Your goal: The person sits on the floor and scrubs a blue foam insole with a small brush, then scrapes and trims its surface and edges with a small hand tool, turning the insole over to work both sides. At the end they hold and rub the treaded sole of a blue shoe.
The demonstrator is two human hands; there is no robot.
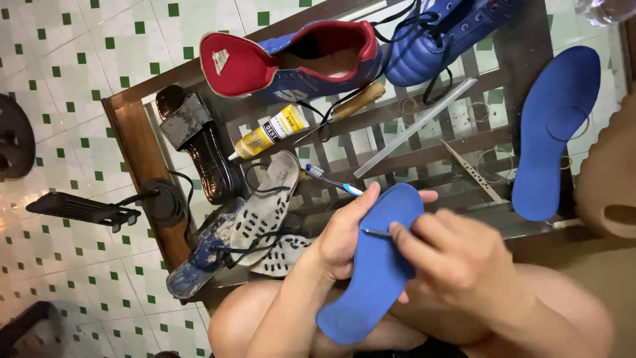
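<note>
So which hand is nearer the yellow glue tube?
Left. The left hand holds the blue insole just below the glue tube; the right hand sits farther off, pressing a thin metal tool on it.

Covering the middle of the blue insole (374,265) along both edges: the left hand (341,238) and the right hand (457,265). Hiding nearly all of a thin metal tool (376,232) inside the right fist, only a short tip showing, kind not telling. Running off the top edge: the blue shoe (437,33) and a clear bottle (606,10) at the corner. Lying half buried under grey insoles (268,205): a worn blue shoe (199,262). Cutting off at the left edge: a dark round object (13,136).
</note>
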